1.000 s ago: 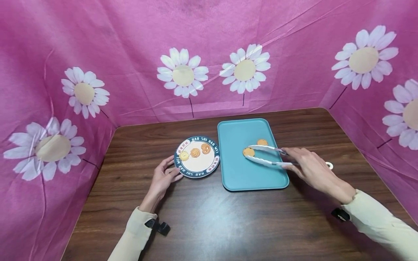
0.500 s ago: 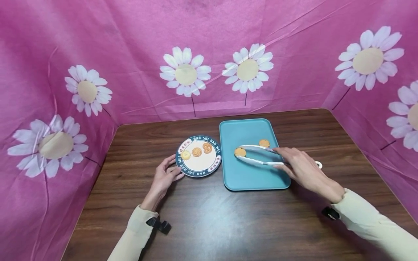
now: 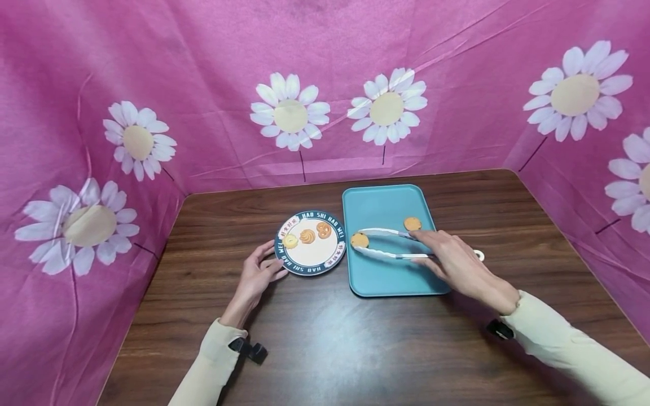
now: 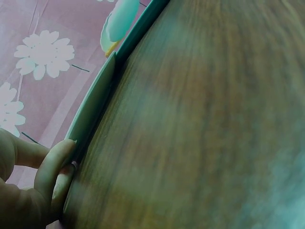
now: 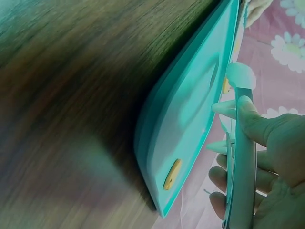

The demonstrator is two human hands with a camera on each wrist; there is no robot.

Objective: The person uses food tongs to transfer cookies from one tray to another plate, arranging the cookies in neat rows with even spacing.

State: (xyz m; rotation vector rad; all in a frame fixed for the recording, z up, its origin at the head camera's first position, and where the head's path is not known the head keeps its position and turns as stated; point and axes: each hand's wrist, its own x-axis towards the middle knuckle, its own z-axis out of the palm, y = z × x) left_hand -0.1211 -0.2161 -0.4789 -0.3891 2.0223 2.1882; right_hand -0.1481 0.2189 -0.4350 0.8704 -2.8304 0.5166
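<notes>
Wooden table point(image 3: 325, 349): one tray point(image 3: 388, 279), two speckled cookies point(image 3: 413, 224), one plate rim point(image 3: 310, 270) in left hand point(image 3: 255, 277), tongs point(image 3: 388, 255) in right hand point(image 3: 461, 266).

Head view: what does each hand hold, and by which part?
The right hand grips the tongs by their metal arms, behind the white tips, which hold a cookie by its edges. The left hand pinches the plate at its rim.

High overview, two close views
Head camera faces forward and down over the desk point(image 3: 315, 344); tilted wrist cameras look low past left hand point(image 4: 28, 200) and right hand point(image 5: 281, 160); all share the tray point(image 5: 183, 117).
</notes>
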